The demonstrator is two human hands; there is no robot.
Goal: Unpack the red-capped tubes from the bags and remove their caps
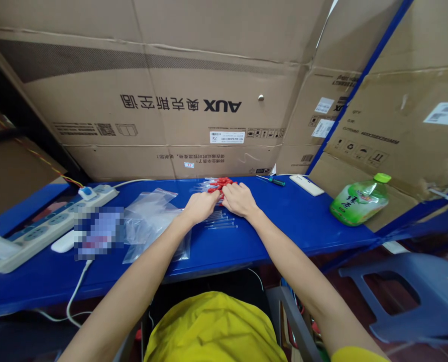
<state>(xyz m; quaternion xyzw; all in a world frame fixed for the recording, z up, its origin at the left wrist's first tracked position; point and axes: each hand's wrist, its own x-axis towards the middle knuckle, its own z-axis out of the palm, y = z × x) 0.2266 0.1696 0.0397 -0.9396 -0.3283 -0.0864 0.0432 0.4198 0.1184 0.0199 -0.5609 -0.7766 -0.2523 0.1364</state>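
My left hand and my right hand are close together over the middle of the blue table, with curled fingers. Both touch a pile of red pieces that look like small rubber bulbs or caps. What exactly sits between the fingertips is hidden. Clear thin sticks or tubes lie behind the pile, to its left. Nearer to me, several clear tubes lie side by side, just below the hands. Clear plastic bags rest to the left of my left hand.
On the left are a white power strip, a pixelated object and a white cable. A green screwdriver, a white phone-like slab and a green tea bottle stand right. Cardboard walls the back; a stool is lower right.
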